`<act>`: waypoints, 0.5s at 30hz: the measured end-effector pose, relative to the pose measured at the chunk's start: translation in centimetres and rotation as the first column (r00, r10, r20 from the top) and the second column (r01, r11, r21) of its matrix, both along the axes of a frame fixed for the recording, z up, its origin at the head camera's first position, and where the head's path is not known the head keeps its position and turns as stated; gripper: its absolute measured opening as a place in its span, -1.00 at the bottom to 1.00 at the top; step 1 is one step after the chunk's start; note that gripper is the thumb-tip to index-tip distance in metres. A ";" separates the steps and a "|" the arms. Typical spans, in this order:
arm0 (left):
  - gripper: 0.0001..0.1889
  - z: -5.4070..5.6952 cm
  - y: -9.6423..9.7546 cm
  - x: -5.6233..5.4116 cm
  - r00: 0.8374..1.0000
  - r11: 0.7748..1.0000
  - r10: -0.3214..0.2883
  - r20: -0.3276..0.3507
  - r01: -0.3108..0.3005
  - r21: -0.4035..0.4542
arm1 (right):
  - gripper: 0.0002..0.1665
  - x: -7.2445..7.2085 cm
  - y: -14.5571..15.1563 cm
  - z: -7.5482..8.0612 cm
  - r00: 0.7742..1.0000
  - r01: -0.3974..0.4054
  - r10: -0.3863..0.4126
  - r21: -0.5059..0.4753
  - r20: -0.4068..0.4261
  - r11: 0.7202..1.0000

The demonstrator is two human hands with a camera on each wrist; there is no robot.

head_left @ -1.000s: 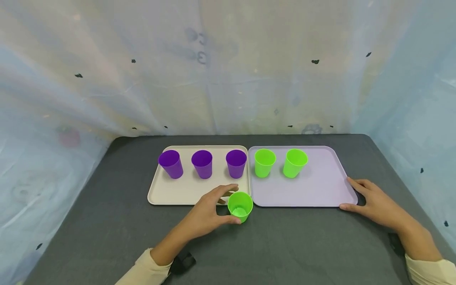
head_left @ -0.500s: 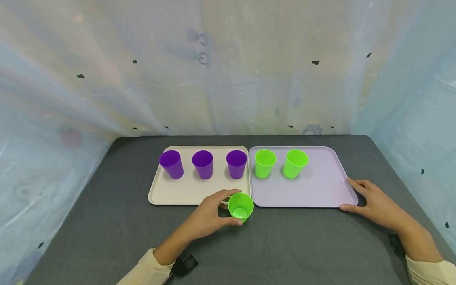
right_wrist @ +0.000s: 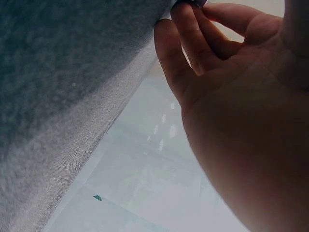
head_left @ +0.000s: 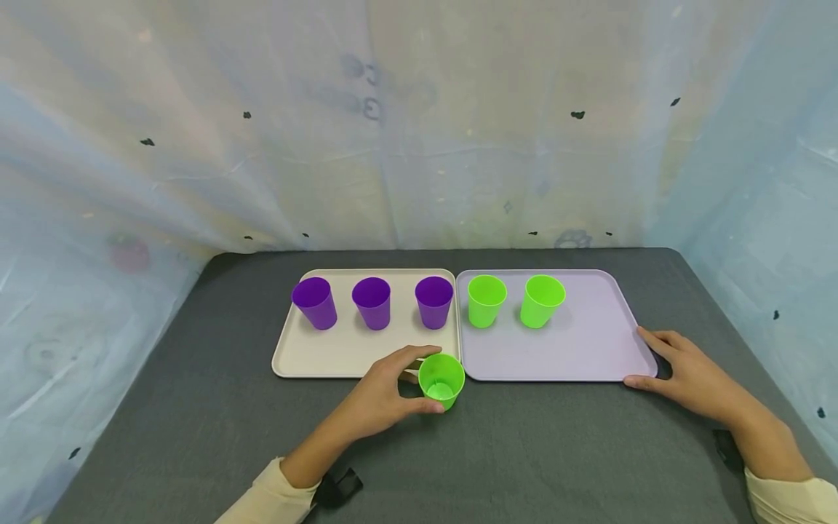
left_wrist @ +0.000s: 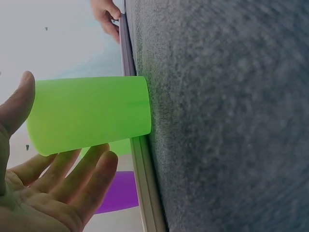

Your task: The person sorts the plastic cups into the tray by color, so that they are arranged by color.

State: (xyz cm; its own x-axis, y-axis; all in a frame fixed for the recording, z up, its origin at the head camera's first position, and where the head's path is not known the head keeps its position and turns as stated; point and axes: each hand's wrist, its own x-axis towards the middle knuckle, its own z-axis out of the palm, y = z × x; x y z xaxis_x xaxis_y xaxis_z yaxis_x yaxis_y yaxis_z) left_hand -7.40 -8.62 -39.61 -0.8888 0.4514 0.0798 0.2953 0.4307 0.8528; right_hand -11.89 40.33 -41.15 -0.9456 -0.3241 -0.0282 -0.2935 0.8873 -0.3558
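Observation:
A green cup (head_left: 441,380) stands upright on the dark cloth, just in front of where the two trays meet. My left hand (head_left: 385,393) holds it from the left, the thumb at the near side and the fingers round the far side. The left wrist view shows the thumb (left_wrist: 21,99) by the cup's rim and the fingers beneath its wall. My right hand (head_left: 690,375) holds the front right corner of the lavender tray (head_left: 556,356) between thumb and fingers. In the right wrist view, its fingertips reach a small bit of the tray's edge.
Two more green cups, one (head_left: 486,300) beside the other (head_left: 542,300), stand on the lavender tray's back left. Along the back of the cream tray (head_left: 321,356) stand three purple cups (head_left: 372,303). Plastic sheeting (head_left: 419,145) hangs behind and at both sides of the table (head_left: 524,451).
The left hand's fingers have come in closer round the green cup. The cup and the trays stay in place, and the right hand has not moved.

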 end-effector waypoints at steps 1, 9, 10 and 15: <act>-0.16 0.0 0.0 0.0 1.000 1.000 0.004 0.004 -0.004 -0.004 | 0.21 0.0 0.0 0.0 1.000 0.001 -0.001 0.000 0.002 1.000; -0.16 -0.1 0.1 0.0 1.000 0.999 0.027 0.005 -0.027 -0.045 | 0.21 -0.1 0.1 0.1 1.000 0.003 -0.003 0.003 0.010 1.000; -0.16 -0.1 0.1 0.0 1.000 0.999 0.026 0.003 -0.026 -0.044 | 0.21 -0.1 0.1 0.1 1.000 0.003 -0.003 0.004 0.010 1.000; -0.19 0.0 0.2 0.1 1.000 0.999 0.026 0.018 -0.025 -0.035 | 0.21 -0.1 0.1 0.0 1.000 0.003 -0.003 0.008 0.022 1.000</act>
